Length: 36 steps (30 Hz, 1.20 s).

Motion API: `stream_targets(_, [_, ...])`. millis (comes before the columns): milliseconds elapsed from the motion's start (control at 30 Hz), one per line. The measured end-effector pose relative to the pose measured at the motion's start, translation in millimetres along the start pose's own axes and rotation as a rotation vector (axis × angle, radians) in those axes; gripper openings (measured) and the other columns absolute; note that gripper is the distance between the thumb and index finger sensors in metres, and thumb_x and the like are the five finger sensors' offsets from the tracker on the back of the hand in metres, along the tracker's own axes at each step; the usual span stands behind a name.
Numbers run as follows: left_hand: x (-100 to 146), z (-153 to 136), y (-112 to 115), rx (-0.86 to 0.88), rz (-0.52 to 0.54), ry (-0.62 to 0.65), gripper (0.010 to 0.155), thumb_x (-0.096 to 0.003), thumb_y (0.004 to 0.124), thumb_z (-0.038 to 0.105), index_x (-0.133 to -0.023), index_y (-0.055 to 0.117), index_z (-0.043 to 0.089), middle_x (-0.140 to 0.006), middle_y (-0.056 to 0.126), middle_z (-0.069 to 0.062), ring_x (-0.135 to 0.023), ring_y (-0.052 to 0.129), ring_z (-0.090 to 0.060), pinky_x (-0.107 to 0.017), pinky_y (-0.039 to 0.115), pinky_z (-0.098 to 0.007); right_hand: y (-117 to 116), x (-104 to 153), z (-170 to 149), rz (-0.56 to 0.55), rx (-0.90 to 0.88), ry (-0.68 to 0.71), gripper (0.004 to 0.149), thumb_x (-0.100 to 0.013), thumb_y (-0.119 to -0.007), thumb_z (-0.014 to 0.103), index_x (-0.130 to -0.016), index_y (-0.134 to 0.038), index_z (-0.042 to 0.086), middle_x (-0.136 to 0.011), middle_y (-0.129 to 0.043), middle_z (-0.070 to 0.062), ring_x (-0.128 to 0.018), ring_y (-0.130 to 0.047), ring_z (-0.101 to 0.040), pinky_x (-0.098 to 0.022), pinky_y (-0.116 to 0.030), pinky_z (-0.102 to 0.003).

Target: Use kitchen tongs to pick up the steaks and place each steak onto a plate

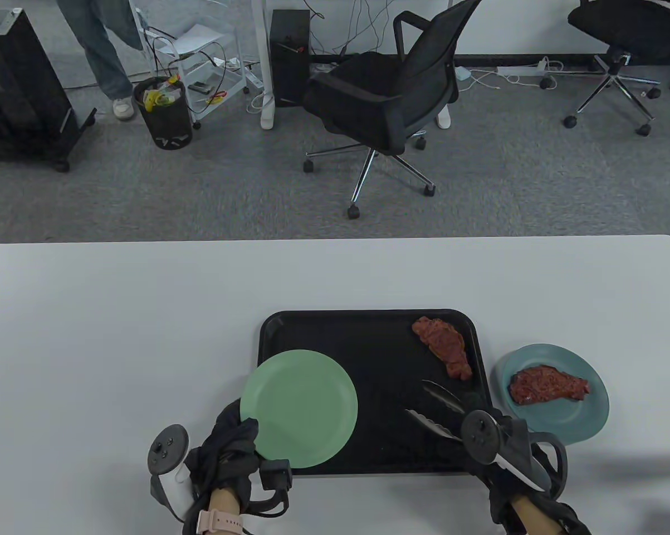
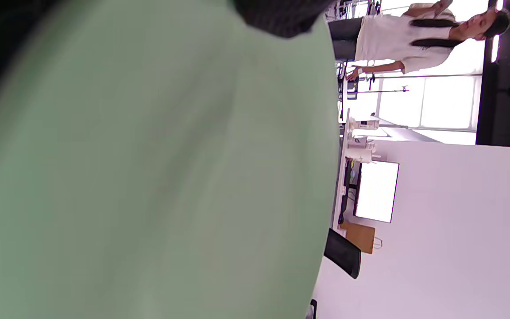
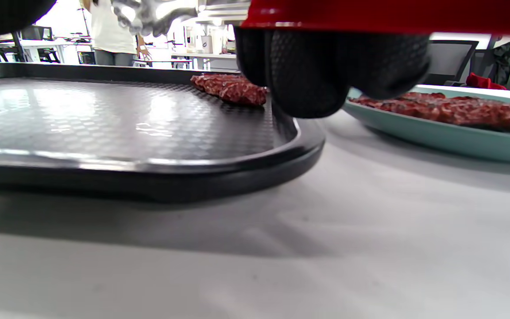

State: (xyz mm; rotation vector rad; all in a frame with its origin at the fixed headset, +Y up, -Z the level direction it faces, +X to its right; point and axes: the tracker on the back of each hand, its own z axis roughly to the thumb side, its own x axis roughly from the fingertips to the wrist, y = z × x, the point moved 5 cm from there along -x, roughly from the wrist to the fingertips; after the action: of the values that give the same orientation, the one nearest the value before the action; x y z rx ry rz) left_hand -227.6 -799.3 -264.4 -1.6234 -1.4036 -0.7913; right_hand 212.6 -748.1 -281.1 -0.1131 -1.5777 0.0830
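Note:
My left hand grips the near-left rim of a light green plate, held over the left part of the black tray; this plate fills the left wrist view. One raw steak lies at the tray's far right corner. A second steak lies on the teal plate right of the tray. My right hand holds metal tongs with a red handle; their arms stand spread above the tray, short of the tray steak.
The white table reaches far to the left and behind the tray. Beyond its far edge stand an office chair, a bin and a person's legs. The right wrist view shows the tray's rim near the teal plate.

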Motion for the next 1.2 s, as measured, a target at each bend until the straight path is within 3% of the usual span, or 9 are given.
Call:
stream_targets(333, [-0.1,-4.6,-2.7,0.010,-0.020,-0.015,0.058,-0.0429,0.071,0.020,-0.099,0.057,0.013,-0.085,0.073,-0.015,-0.062,0.094,-0.037,-0.031,0.093,-0.038,3.0,-9.7,-16.0,-0.042,0.062,-0.154,0.099,-0.028,-0.070,0.071,-0.105,-0.036,0.019,-0.096,-0.069,-0.019,-0.068,-0.085,-0.038,-0.056,-0.073,-0.055])
stream_targets(667, [0.6,-4.1,3.7,0.014,-0.069,-0.028,0.058,-0.0431,0.071,0.021,-0.099,0.056,0.013,-0.086,0.072,-0.015,-0.063,0.093,-0.038,-0.032,0.092,-0.038,6.6,-64.5,-20.8,0.041,0.236,-0.315,0.102,-0.030,-0.070,0.070,-0.107,-0.028,0.017,-0.102,-0.059,-0.021,-0.072,-0.081,-0.041,-0.057,-0.070,-0.056])
stream_targets(933, [-3.9,-4.4,0.9,0.039,-0.092,-0.047,0.059,-0.0435,0.070,0.021,-0.100,0.055,0.013,-0.086,0.071,-0.015,-0.064,0.093,-0.038,-0.033,0.092,-0.038,-4.7,-96.1,-15.4,0.123,0.346,-0.353,0.102,-0.030,-0.069,0.070,-0.107,-0.028,0.017,-0.101,-0.060,-0.021,-0.071,-0.082,-0.039,-0.057,-0.071,-0.055])
stream_targets(1200, [-4.9,-3.9,3.3,0.019,-0.114,-0.052,0.059,-0.0437,0.070,0.021,-0.100,0.055,0.013,-0.086,0.071,-0.015,-0.064,0.092,-0.038,-0.033,0.092,-0.038,-0.3,-95.6,-1.8,0.054,0.519,-0.324,0.092,-0.034,-0.068,0.066,-0.106,-0.030,0.024,-0.092,-0.070,-0.013,-0.062,-0.085,-0.030,-0.052,-0.074,-0.049])
